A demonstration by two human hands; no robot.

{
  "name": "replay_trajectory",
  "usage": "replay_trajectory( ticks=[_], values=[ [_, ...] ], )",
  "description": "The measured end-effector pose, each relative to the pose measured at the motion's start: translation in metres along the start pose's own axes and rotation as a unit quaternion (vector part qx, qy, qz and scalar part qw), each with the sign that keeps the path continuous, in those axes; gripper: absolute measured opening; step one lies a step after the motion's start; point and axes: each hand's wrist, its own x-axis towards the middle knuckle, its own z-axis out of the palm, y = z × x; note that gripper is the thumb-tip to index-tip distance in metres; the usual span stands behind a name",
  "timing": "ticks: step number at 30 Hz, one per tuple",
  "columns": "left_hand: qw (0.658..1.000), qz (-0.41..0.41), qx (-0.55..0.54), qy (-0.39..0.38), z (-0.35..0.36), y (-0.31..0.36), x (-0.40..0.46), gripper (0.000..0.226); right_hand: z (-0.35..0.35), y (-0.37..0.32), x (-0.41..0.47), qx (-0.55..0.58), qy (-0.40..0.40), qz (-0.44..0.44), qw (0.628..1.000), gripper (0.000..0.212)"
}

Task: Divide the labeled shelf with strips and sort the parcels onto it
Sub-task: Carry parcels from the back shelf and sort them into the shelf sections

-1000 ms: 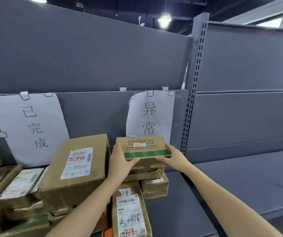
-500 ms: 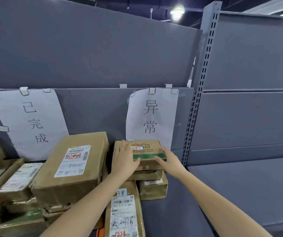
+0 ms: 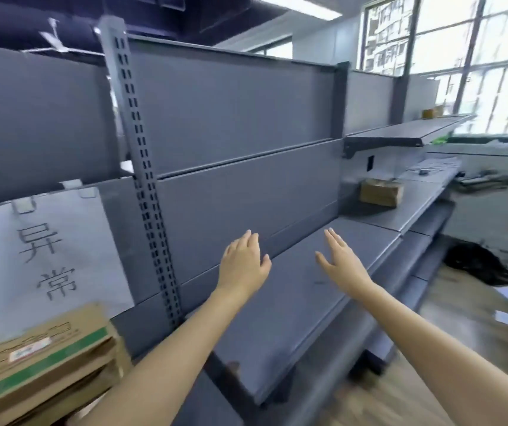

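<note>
Hovering over the grey shelf point(image 3: 292, 290), left hand point(image 3: 243, 262) and right hand point(image 3: 340, 261) are holding nothing, fingers straight.

A brown parcel with a green stripe point(image 3: 40, 361) is seen stacked on other parcels at the near left of the grey shelf point(image 3: 292, 302), below a paper label point(image 3: 46, 256). Another brown parcel point(image 3: 381, 192) lies far right.
</note>
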Motion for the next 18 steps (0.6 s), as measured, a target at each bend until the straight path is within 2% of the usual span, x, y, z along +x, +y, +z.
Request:
replay_trajectory(
  ticks=[5, 13, 18],
  values=[
    [0.995, 0.089, -0.034, -0.022, 0.073, 0.134, 0.062, 0.055, -0.088, 0.131, 0.002, -0.022, 0.066, 0.083, 0.994, 0.062],
    [0.983, 0.151, -0.092, -0.058, 0.192, 0.364, 0.168, 0.055, -0.23, 0.329, 0.035, -0.065, 0.109, 0.1, 0.987, 0.063],
    [0.979, 0.165, -0.103, -0.069, 0.248, 0.458, 0.225, 0.054, -0.29, 0.429, 0.07, -0.084, 0.105, 0.11, 0.985, 0.062]
  ],
)
